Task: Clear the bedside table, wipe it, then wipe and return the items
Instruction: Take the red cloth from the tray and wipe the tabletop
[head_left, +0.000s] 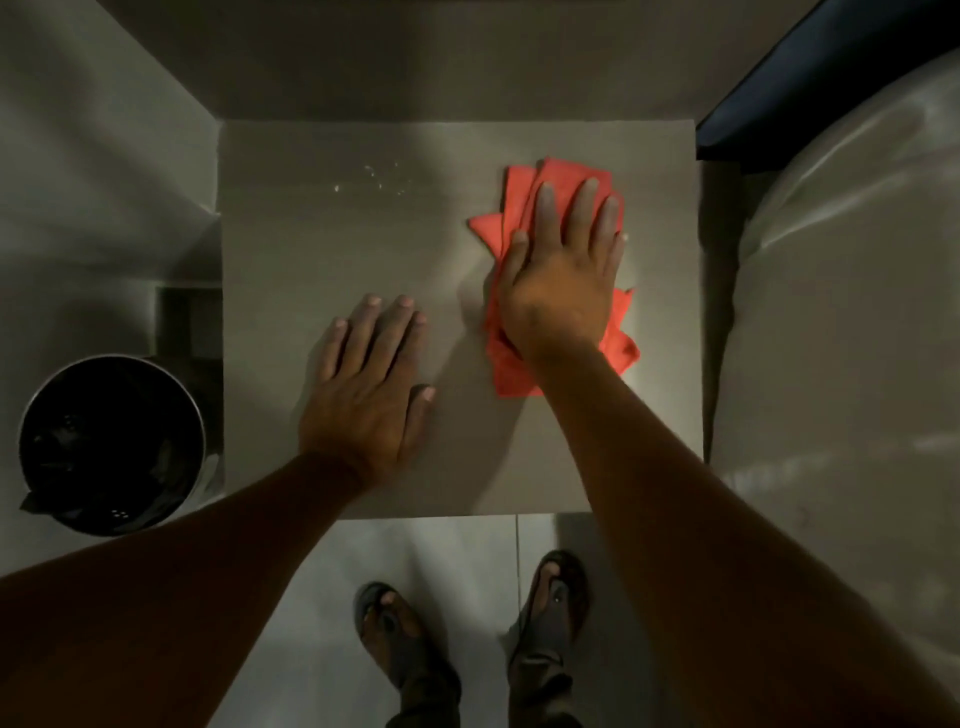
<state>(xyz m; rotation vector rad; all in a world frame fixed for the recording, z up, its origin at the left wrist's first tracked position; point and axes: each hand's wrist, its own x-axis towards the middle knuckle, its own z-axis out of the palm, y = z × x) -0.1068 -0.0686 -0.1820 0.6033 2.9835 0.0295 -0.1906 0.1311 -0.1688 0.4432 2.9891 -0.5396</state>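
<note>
My right hand (558, 270) lies flat, fingers spread, pressing the red cloth (524, 208) onto the bedside table (332, 249); nothing is clasped. Beside it my left hand (371, 384) rests open, palm down on bare tabletop. Beyond the left fingertips glint specks, perhaps droplets (382, 179). Further left stands a bin (111, 444).

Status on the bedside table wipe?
Right hand flat, pressing red cloth on grey bedside table. Left hand flat, bracing. White specks far-left, unwiped. Nothing blocking.
</note>
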